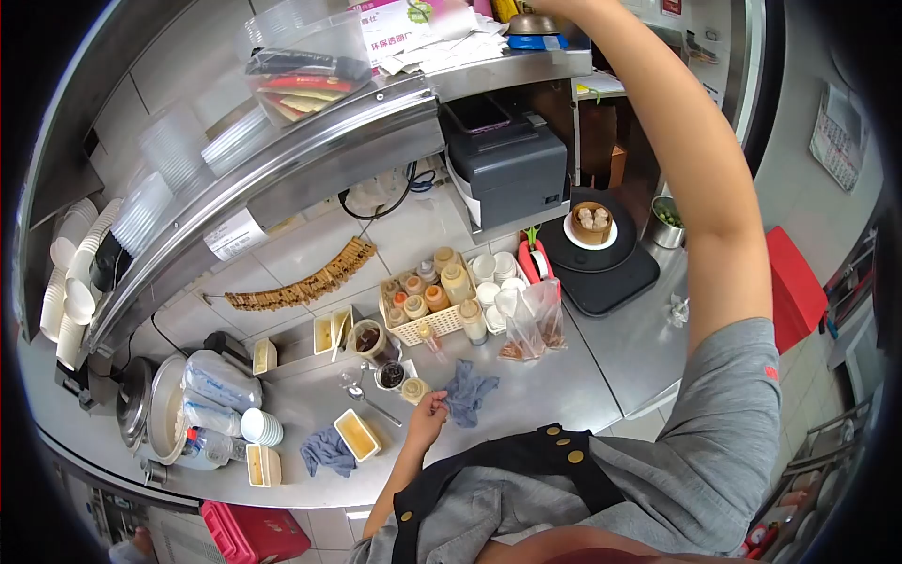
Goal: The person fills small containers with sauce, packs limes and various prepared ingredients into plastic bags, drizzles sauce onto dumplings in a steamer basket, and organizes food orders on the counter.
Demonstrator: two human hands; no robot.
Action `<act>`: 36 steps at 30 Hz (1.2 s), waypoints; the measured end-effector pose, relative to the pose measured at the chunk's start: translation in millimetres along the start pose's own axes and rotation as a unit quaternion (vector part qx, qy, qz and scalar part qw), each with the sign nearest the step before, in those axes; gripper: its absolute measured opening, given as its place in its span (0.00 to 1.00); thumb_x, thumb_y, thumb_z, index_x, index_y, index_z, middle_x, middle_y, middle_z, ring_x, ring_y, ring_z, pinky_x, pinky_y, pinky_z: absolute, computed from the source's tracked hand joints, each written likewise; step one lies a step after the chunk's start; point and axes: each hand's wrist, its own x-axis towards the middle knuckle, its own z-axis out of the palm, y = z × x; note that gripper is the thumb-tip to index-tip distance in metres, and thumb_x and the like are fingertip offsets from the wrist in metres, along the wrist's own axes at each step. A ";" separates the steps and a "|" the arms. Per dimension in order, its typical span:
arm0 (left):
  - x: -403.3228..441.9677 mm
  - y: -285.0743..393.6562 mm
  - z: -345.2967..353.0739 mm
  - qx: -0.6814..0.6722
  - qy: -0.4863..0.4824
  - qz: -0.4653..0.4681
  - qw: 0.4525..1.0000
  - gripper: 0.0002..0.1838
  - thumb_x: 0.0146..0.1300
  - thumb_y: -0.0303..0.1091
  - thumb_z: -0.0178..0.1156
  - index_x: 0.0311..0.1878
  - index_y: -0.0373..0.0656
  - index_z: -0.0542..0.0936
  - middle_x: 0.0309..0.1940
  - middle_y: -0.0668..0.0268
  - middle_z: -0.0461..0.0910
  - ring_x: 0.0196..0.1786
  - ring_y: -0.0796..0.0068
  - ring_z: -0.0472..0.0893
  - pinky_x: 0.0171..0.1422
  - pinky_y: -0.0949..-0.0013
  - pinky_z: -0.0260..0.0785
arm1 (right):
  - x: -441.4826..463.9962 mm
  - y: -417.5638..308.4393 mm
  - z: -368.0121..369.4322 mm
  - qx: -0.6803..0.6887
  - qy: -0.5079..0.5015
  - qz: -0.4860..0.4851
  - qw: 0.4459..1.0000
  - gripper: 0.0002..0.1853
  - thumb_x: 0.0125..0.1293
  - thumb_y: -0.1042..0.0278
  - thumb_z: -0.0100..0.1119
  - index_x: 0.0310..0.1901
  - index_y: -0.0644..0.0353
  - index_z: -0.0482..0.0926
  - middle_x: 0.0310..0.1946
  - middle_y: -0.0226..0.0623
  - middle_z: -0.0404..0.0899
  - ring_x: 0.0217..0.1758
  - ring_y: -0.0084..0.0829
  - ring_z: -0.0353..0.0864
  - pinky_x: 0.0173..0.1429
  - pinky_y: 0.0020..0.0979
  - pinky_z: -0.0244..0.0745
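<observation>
Low over the counter, my left hand (429, 420) has its fingers curled closed. It is beside a squeeze bottle (413, 390) and a crumpled blue cloth (469, 390); whether anything is in the fingers is hidden. My right arm stretches up to the top shelf, and my right hand (561, 5) is mostly cut off by the upper edge, near a metal bowl (533, 24) on a blue base. A spoon (382, 410) and a tray of yellowish contents (358, 435) lie left of my left hand. Cups of dark liquid (391, 375) stand just behind it.
A basket of squeeze bottles (427, 305) stands against the wall. To the right, a bamboo steamer of dumplings (591, 223) sits on a white plate. A dark printer (503, 160) hangs below the metal shelf (310, 132). A second blue cloth (328, 452) lies by the front edge.
</observation>
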 end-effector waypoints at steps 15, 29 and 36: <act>32.3 103.2 -89.4 0.023 0.078 0.235 0.969 0.26 0.68 0.32 0.66 0.67 0.41 0.70 0.47 0.70 0.79 0.48 0.80 0.76 0.53 0.71 0.71 | -85.5 -53.9 24.8 -0.077 0.121 0.014 0.990 0.30 0.78 0.50 0.45 0.75 0.58 0.67 0.80 0.52 0.56 0.84 0.52 0.51 0.85 0.46 0.45; 57.2 336.3 -92.0 -0.439 0.130 0.394 0.797 0.12 0.67 0.25 0.69 0.47 0.45 0.74 0.42 0.64 0.85 0.39 0.75 0.85 0.39 0.71 0.81 | -352.0 -167.3 30.4 0.210 0.037 -0.166 0.963 0.22 0.62 0.54 0.68 0.54 0.55 0.84 0.61 0.41 0.82 0.68 0.51 0.72 0.70 0.50 0.69; 74.7 391.4 -24.1 -0.463 0.094 0.442 0.762 0.15 0.64 0.28 0.72 0.46 0.43 0.74 0.42 0.64 0.83 0.40 0.74 0.84 0.42 0.66 0.82 | -408.8 -147.2 17.5 0.166 0.009 0.042 0.985 0.21 0.59 0.67 0.66 0.55 0.61 0.82 0.62 0.45 0.80 0.69 0.53 0.72 0.72 0.50 0.64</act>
